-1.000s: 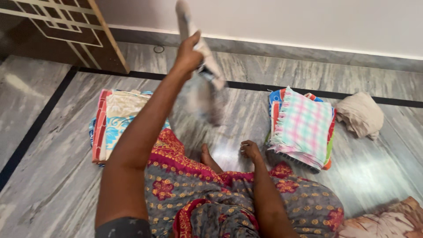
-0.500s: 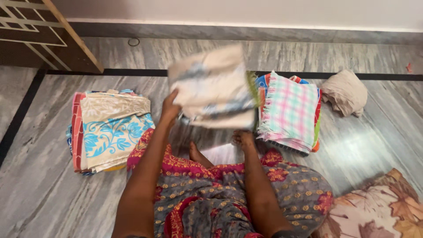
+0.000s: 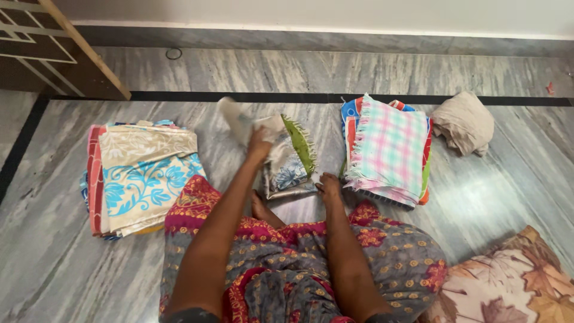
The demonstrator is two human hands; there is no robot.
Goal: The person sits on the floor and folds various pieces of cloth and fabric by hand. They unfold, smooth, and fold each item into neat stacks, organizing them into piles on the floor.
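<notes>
A floral cloth with a green fringed edge [image 3: 286, 160] is gripped at its upper corner by the left hand [image 3: 259, 145] and pinned to the grey marble floor [image 3: 60, 263] by the right hand [image 3: 329, 185], fingers curled at its lower edge. It is held between a stack of folded blue-patterned cloths [image 3: 140, 176] and a pile topped by a checked towel [image 3: 387, 149].

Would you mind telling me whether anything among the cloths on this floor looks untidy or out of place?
Yes: the crumpled beige cloth lies bunched up on the grey marble floor, right of the neatly folded pink-and-green checked towel stack.

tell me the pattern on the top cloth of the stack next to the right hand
A pastel plaid of pink, green and white with a fringed edge, on the top cloth; seen in the head view.
</notes>
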